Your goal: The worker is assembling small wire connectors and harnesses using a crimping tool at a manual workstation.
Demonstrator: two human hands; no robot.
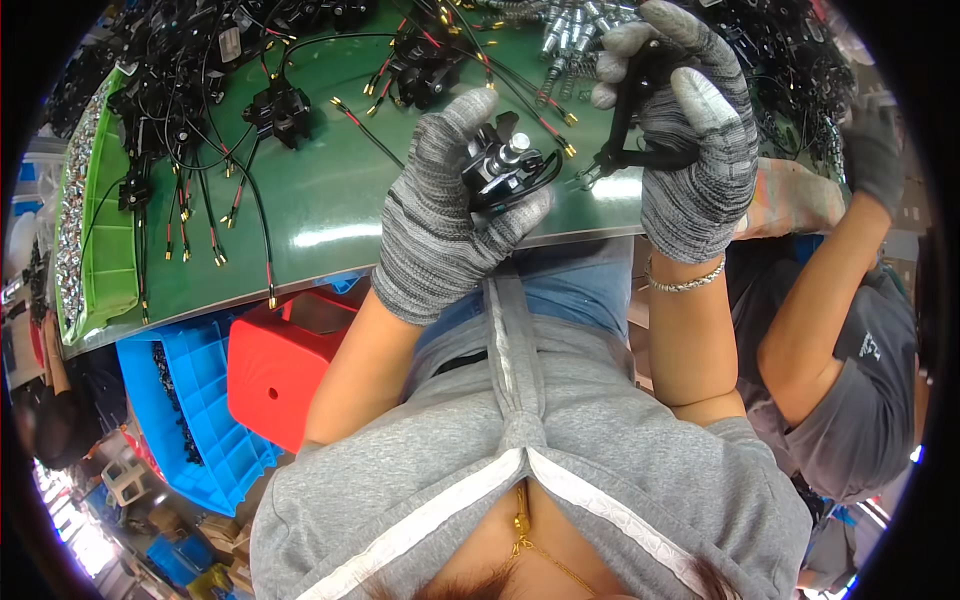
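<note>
Both my hands wear grey striped knit gloves with pale fingertips. My left hand [440,215], raised over the front edge of the green table [325,185], is closed round a black assembly [495,180] with a silver metal pin standing up from it and a black cable looping at its side. Across from it, my right hand [700,140] grips black-handled pliers [625,125]. Their small silver jaws point left and down, a short way apart from the assembly. Part of the pliers' handles is hidden by my fingers.
Black assemblies [280,112] with wires ending in brass-coloured terminals lie across the table. Silver pins with springs [575,40] are heaped at the back. A green tray [105,260] of small metal parts stands left, near a blue crate [205,400] and red stool [270,365]. A co-worker's gloved hand [873,160] is at right.
</note>
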